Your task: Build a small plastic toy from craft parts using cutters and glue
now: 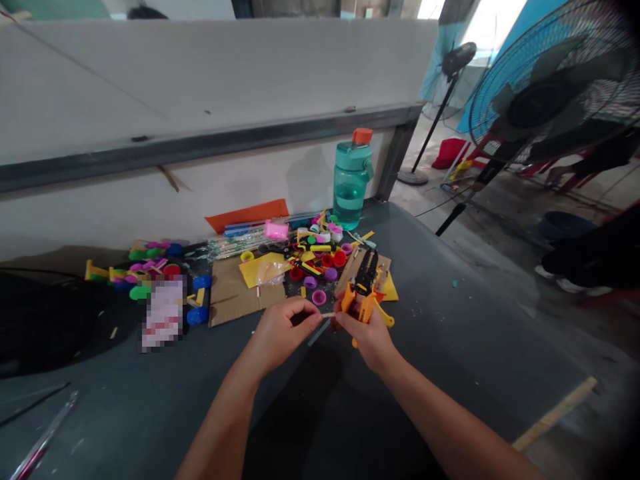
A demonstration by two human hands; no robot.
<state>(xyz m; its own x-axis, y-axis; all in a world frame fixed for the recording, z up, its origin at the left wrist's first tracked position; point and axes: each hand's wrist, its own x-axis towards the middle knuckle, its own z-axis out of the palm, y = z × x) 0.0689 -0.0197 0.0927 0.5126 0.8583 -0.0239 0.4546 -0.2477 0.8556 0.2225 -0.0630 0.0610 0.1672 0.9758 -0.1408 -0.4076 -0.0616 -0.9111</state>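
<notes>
Head view, and here's the stick (329, 315), pale and thin, stretched level between the two hands just above the desk (440, 347); call it the centre of our clock! At nine o'clock, the left hand (286, 333) has thumb and forefinger drawn together on one end, the other fingers loosely curled. Over at three, the right hand (367, 330) is doing double duty: fingertips seem to pinch the far end, while the orange-handled pliers (367, 275) sit in its grip, nose aimed towards one o'clock. How tightly those handles are squeezed, I can't tell. Now, the feel of it: that stick looks feather-light and stiff, probably wood, dry rather than slippery, and slim enough to snap if bent hard. Best hold? Right at the tips, a soft pinch, middle left bare. The pliers look far heavier, nose-heavy perhaps, so the handles are the place to grab. Nearby, a purple cap (319, 298) lies at eleven, light plastic by the look of it, with cardboard (235, 303) out at nine and the bottle (350, 193) up past twelve.
</notes>
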